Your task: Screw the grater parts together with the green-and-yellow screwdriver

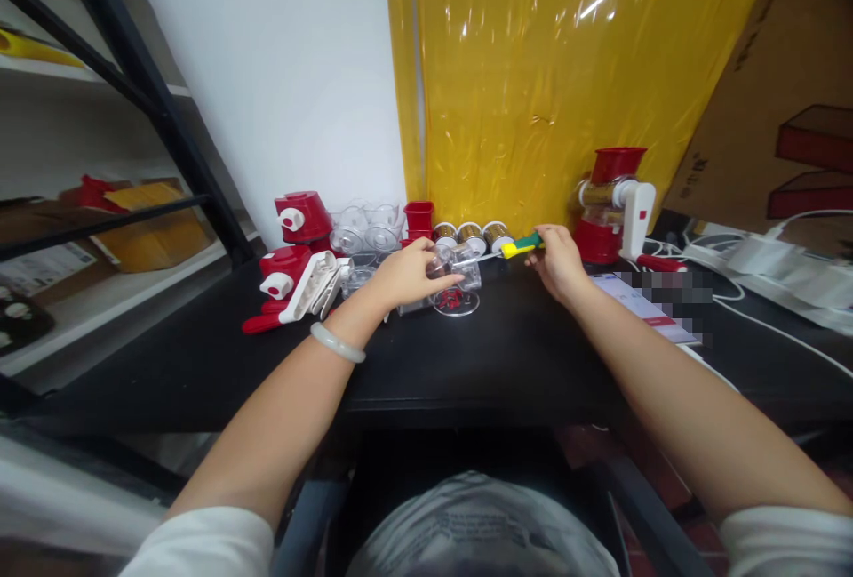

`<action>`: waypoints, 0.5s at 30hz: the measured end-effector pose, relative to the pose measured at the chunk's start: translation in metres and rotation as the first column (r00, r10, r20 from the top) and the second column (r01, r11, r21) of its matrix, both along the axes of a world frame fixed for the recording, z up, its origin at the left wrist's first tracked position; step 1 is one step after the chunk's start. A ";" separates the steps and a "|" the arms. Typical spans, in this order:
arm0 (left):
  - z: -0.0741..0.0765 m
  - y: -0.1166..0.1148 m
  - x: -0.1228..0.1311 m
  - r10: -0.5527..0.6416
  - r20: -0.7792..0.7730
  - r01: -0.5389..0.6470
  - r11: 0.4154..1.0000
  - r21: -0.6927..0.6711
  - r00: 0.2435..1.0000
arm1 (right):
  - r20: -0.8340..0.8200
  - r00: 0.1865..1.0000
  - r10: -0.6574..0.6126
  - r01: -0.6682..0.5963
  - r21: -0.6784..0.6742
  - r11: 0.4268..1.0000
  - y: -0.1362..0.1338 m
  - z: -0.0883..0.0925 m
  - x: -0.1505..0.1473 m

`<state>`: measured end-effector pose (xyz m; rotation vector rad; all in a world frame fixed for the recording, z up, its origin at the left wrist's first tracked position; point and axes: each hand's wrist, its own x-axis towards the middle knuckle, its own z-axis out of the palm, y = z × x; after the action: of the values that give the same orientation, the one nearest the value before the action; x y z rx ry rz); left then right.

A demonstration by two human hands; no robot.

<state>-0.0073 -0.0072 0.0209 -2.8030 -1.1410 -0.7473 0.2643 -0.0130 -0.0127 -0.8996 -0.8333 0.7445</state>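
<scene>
My left hand is closed around a clear plastic part, holding it a little above the black table. In my right hand is a screwdriver with a yellow and green handle. Its shaft points left, and the tip reaches the clear part; whether it sits in a screw is too small to tell. Just below the clear part, a round clear dish holds small red pieces. Behind my hands stand several metal grater drums with white rims and a red hopper.
Red grater bodies, white crank handles and clear cups crowd the left. At the right stand an assembled rotary grater, a phone-like screen and a white power strip with cables. A yellow-wrapped panel rises behind.
</scene>
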 end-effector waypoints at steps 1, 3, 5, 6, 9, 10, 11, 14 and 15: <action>0.000 0.000 0.000 0.001 -0.002 -0.001 1.000 0.005 1.000 | -0.032 0.999 0.026 -0.026 0.000 1.000 0.000 0.001 0.000; 0.000 0.000 0.000 0.007 -0.011 -0.007 1.000 0.013 1.000 | -0.072 0.996 0.057 -0.057 0.009 0.998 -0.001 0.001 0.000; 0.000 0.000 0.000 0.014 -0.017 -0.014 1.000 0.015 1.000 | -0.053 0.997 0.056 -0.055 0.026 0.998 0.000 0.000 0.002; 0.000 0.000 0.000 0.016 -0.019 -0.016 1.000 0.015 1.000 | -0.021 0.999 0.039 -0.038 0.033 0.999 0.000 -0.001 0.003; 0.000 -0.001 0.001 0.018 -0.015 -0.018 1.000 0.014 1.000 | 0.102 0.994 -0.043 0.037 0.058 0.998 0.001 -0.003 0.005; 0.000 -0.001 0.001 0.020 -0.015 -0.020 1.000 0.013 1.000 | 0.135 0.989 -0.063 0.055 0.064 0.996 0.001 -0.003 0.006; 0.000 -0.001 0.001 0.021 -0.016 -0.021 1.000 0.012 1.000 | 0.159 0.985 -0.073 0.064 0.064 0.996 0.001 -0.004 0.006; 0.000 -0.001 0.001 0.020 -0.017 -0.020 1.000 0.012 1.000 | 0.182 0.982 -0.058 0.051 0.044 0.998 -0.001 -0.003 0.007; 0.000 -0.001 0.001 0.017 -0.016 -0.017 1.000 0.013 1.000 | 0.177 0.983 -0.047 0.041 0.038 0.998 -0.001 -0.002 0.007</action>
<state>-0.0067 -0.0080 0.0213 -2.7802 -1.1523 -0.7262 0.2710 -0.0145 -0.0147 -0.9606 -0.9777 0.6156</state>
